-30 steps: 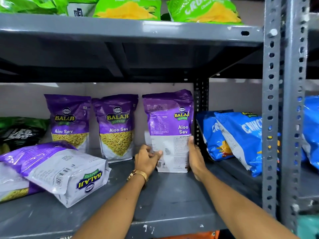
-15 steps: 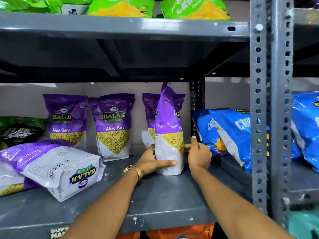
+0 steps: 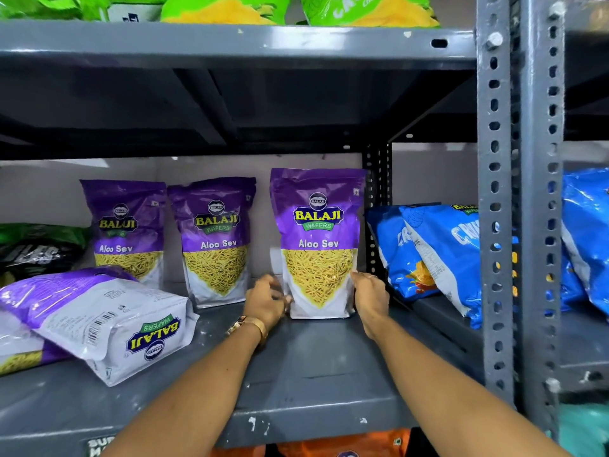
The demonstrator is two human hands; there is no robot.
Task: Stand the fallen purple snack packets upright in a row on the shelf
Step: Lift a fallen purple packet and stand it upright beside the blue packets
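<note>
Three purple Aloo Sev packets stand upright along the back of the grey shelf (image 3: pixel 313 374): a left one (image 3: pixel 127 229), a middle one (image 3: pixel 216 239) and a right one (image 3: pixel 318 242) with its front label facing me. My left hand (image 3: pixel 265 300) touches the right packet's lower left edge. Its lower right edge is held by my right hand (image 3: pixel 370 296). At the shelf's left a fallen purple packet (image 3: pixel 99 321) lies on its side, back label up, on top of another flat purple packet (image 3: pixel 19 354).
Blue snack bags (image 3: pixel 438 255) lean on the neighbouring shelf to the right, behind the perforated grey upright (image 3: pixel 494 225). A dark green bag (image 3: pixel 36 249) lies at the far left. Green bags (image 3: pixel 227 8) sit on the shelf above. Orange packs (image 3: pixel 329 448) show below.
The right packet was turned from back label forward, through edge-on, to front label forward. Both hands stayed at its base. The camera view shifted slightly.
</note>
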